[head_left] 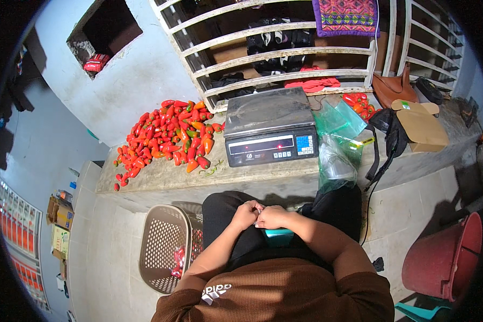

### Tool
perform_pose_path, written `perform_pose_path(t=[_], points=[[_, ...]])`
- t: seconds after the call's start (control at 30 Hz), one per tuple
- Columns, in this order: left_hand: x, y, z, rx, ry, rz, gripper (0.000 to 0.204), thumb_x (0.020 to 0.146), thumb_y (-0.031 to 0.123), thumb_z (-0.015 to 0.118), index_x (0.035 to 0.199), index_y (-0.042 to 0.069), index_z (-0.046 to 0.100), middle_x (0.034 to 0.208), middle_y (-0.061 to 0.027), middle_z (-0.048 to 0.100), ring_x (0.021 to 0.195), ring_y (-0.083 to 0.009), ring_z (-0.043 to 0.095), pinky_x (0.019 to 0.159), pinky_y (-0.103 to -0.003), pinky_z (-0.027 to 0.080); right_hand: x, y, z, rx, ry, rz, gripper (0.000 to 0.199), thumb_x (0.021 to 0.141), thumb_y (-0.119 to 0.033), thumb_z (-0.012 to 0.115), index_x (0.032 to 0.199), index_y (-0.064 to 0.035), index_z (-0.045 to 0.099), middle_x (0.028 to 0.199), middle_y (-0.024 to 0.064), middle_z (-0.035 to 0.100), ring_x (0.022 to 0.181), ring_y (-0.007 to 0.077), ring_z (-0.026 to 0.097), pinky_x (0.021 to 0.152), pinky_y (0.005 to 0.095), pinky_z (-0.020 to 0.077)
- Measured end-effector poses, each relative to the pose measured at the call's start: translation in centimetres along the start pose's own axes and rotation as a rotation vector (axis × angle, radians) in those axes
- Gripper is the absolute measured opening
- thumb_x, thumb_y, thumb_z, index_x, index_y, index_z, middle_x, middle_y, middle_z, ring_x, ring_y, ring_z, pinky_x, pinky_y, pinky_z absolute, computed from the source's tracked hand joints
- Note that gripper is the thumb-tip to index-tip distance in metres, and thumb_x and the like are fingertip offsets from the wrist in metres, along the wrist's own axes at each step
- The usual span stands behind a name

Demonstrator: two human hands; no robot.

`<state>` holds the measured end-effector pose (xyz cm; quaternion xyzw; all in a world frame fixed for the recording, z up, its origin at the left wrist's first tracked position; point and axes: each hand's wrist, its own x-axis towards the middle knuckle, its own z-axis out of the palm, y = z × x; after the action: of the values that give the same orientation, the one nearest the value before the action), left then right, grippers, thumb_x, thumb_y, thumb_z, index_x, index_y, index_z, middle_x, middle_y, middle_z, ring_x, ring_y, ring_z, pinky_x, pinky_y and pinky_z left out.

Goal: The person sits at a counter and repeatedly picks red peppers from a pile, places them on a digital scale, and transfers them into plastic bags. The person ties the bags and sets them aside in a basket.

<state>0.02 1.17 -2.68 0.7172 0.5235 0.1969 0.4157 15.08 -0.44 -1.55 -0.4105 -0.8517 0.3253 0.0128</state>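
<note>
Small clear bag (261, 214) sits in lap, pinched btwn both hands: left hand (245, 213) and right hand (272, 217) both closed on it, touching, neither nearer. Teal thing (279, 234) just below; scale (269, 126) and chili pile (169, 134) on ledge (161, 181) ahead.

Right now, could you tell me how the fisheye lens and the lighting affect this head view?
Head view: black vignette rings the frame; the window bars bow near the rim; the scale and chilli pile sit sharp and evenly lit; both hands fall in dimmer shade.
</note>
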Motion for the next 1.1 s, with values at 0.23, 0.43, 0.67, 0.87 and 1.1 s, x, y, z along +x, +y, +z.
perform_pose_path(t=[0.23,0.43,0.67,0.87,1.1], points=[[-0.1,-0.1,0.1,0.070,-0.022,0.051,0.017,0.070,0.001,0.051,0.085,0.001,0.058,0.088,-0.0160,0.058,0.084,-0.0289,0.057,0.073,-0.033,0.045,-0.2,-0.2,-0.4,0.025,-0.064,0.043,0.027,0.078,-0.039,0.051,0.086,-0.0170,0.064,0.084,0.0090,0.062,0.081,0.0282,0.059,0.072,0.0384,0.0453],[-0.2,0.2,0.2,0.170,-0.049,0.095,0.015,0.070,0.002,0.051,0.083,0.002,0.057,0.085,-0.0154,0.058,0.083,-0.0300,0.056,0.073,-0.034,0.044,0.1,0.5,0.5,0.049,-0.082,0.030,0.024,0.075,-0.035,0.055,0.083,-0.0150,0.065,0.083,0.0069,0.063,0.079,0.0255,0.060,0.071,0.0379,0.0462],[-0.1,-0.1,0.4,0.230,-0.056,0.156,0.014,0.070,0.004,0.052,0.083,0.002,0.057,0.083,-0.0162,0.057,0.082,-0.0321,0.055,0.072,-0.036,0.044,0.4,1.0,1.1,0.062,-0.095,0.022,0.023,0.074,-0.033,0.057,0.081,-0.0135,0.065,0.082,0.0086,0.063,0.078,0.0263,0.060,0.070,0.0381,0.0458],[-0.3,0.3,0.2,0.264,-0.073,0.167,0.014,0.070,0.006,0.053,0.082,0.003,0.057,0.082,-0.0168,0.057,0.080,-0.0332,0.055,0.071,-0.037,0.044,0.6,1.2,1.2,0.050,-0.153,0.033,0.026,0.076,-0.036,0.055,0.085,-0.0135,0.064,0.083,0.0097,0.062,0.079,0.0281,0.059,0.071,0.0394,0.0452],[-0.3,0.4,0.3,0.296,-0.108,0.132,0.017,0.069,0.006,0.055,0.085,0.001,0.057,0.085,-0.0171,0.057,0.083,-0.0329,0.055,0.071,-0.035,0.044,0.7,1.2,1.2,0.026,-0.159,0.016,0.025,0.077,-0.035,0.054,0.084,-0.0137,0.065,0.082,0.0100,0.062,0.079,0.0287,0.059,0.070,0.0396,0.0448]])
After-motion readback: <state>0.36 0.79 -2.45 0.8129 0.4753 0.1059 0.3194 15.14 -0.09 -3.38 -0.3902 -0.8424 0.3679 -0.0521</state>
